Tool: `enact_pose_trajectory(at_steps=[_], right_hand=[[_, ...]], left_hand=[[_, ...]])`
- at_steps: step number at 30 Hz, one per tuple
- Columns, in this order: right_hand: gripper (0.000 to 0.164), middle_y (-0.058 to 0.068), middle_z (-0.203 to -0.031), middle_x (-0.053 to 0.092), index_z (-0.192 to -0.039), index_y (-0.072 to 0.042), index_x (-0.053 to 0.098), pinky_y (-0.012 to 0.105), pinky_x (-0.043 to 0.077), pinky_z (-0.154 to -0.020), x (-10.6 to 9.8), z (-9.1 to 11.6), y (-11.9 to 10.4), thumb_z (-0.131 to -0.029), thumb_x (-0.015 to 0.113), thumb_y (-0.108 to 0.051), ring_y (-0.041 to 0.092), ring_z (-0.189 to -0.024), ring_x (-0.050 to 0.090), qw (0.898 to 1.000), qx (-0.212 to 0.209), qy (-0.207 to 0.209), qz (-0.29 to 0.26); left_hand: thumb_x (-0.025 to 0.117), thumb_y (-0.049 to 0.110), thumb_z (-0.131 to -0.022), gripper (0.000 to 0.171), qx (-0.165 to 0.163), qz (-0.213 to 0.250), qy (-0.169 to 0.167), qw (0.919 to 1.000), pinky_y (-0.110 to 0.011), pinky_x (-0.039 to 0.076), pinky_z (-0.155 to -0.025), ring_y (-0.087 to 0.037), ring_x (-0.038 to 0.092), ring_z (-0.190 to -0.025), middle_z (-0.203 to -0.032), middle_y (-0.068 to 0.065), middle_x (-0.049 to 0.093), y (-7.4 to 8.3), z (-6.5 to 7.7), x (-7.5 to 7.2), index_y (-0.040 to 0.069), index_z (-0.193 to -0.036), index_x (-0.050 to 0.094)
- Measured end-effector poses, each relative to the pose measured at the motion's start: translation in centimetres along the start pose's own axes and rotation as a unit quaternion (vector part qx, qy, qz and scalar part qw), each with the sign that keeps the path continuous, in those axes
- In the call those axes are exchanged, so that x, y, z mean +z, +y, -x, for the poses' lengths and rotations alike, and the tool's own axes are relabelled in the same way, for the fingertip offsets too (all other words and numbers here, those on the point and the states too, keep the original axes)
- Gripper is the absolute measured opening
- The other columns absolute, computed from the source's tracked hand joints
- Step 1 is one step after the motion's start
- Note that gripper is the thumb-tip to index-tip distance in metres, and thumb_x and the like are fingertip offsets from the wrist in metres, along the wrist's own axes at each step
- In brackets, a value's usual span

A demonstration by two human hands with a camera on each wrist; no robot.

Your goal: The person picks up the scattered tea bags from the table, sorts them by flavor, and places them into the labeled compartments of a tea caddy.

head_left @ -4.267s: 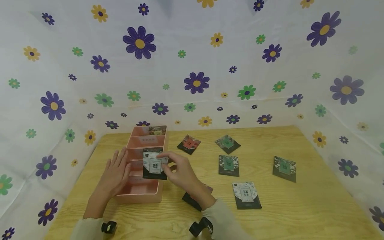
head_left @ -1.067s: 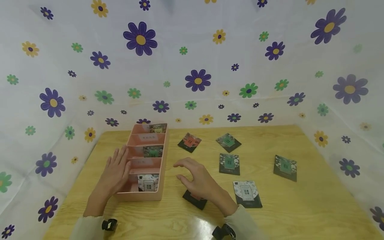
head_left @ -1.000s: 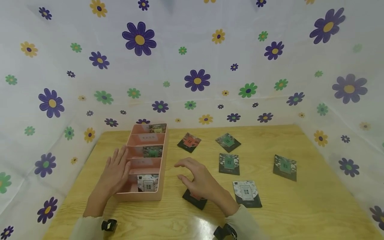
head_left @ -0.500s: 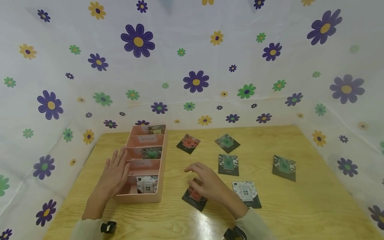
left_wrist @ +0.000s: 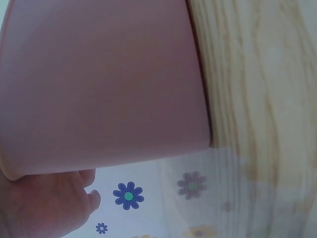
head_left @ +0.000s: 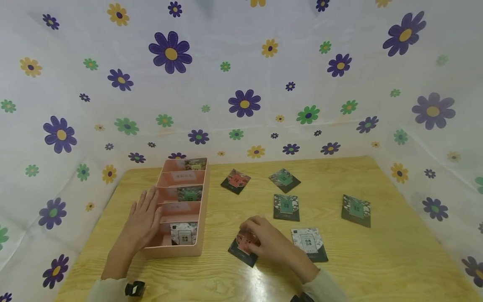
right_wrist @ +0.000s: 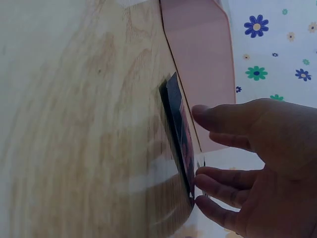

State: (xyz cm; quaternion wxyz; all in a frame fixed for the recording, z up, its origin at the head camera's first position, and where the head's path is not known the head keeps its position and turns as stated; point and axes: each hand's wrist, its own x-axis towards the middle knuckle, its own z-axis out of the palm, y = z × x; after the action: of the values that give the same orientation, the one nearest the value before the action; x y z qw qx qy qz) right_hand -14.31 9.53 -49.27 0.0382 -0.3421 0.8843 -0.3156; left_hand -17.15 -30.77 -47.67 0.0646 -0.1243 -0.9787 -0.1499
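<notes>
In the head view, my left hand [head_left: 141, 220] rests with straight fingers along the left side of a pink compartment box [head_left: 171, 251]. My right hand [head_left: 271, 241] is over a dark tea packet with a red label [head_left: 244, 256], which lies flat on the table right of the box. The right wrist view shows the fingertips at the edge of this packet [right_wrist: 173, 101], with the thumb apart from them above its face. A white tea packet [head_left: 184, 235] leans in the box's front compartment, and a green-labelled one [head_left: 190, 194] stands in the middle compartment.
Another packet [head_left: 195, 164] sits in the box's back compartment. On the wooden table [head_left: 339, 268] lie a red-labelled packet [head_left: 235, 181], a white one [head_left: 309, 243] and several green-labelled ones [head_left: 286, 207]. Flower-printed cloth [head_left: 211, 84] encloses the back and sides.
The white packet, earlier held by the right hand over the box, now sits in its front compartment. The right hand has moved right and nearer, down to the red-labelled packet. The left hand stays put.
</notes>
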Motion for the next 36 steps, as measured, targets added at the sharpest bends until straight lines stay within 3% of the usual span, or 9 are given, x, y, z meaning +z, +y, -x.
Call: enact_pose_trajectory(at_steps=[7,17,28,36], right_hand=[[0.038,0.002,-0.126,0.057,-0.128,-0.019,0.065,0.032,0.048,-0.08,-0.1,0.8,-0.5,-0.094,0.078,-0.026,0.014,-0.1,0.049,1.0,0.006,-0.005,0.024],[0.051,0.001,-0.115,0.052,-0.127,-0.02,0.061,0.033,0.042,-0.071,0.1,1.2,-1.2,-0.085,0.087,-0.034,0.018,-0.098,0.047,0.998,0.032,0.009,0.054],[0.048,0.003,-0.107,0.05,-0.117,-0.015,0.06,0.026,0.045,-0.069,-0.5,0.9,-0.9,-0.08,0.091,-0.023,0.017,-0.091,0.043,0.997,0.075,-0.002,-0.006],[0.048,0.003,-0.1,0.055,-0.116,-0.017,0.062,0.04,0.041,-0.072,-1.4,0.5,-1.2,-0.077,0.092,-0.017,0.018,-0.086,0.046,0.994,0.1,-0.031,-0.017]], left_hand=[[0.033,0.029,-0.112,0.061,0.002,-0.001,0.002,1.0,-0.07,0.01,-0.118,-0.047,0.009,-0.154,-0.169,-0.024,0.013,0.1,0.1,-0.1,-0.005,-0.161,0.019],[0.033,0.03,-0.112,0.061,-0.006,-0.006,0.002,1.0,-0.071,0.011,-0.117,-0.048,0.011,-0.153,-0.169,-0.024,0.014,0.1,0.2,-0.1,-0.005,-0.161,0.02],[0.033,0.029,-0.112,0.061,-0.006,-0.005,-0.005,1.0,-0.071,0.012,-0.117,-0.047,0.008,-0.154,-0.169,-0.024,0.013,0.1,0.0,-0.1,-0.005,-0.161,0.019],[0.032,0.03,-0.112,0.062,-0.006,-0.005,-0.004,1.0,-0.071,0.011,-0.117,-0.047,0.007,-0.154,-0.169,-0.024,0.012,0.1,0.0,-0.1,-0.006,-0.161,0.018]])
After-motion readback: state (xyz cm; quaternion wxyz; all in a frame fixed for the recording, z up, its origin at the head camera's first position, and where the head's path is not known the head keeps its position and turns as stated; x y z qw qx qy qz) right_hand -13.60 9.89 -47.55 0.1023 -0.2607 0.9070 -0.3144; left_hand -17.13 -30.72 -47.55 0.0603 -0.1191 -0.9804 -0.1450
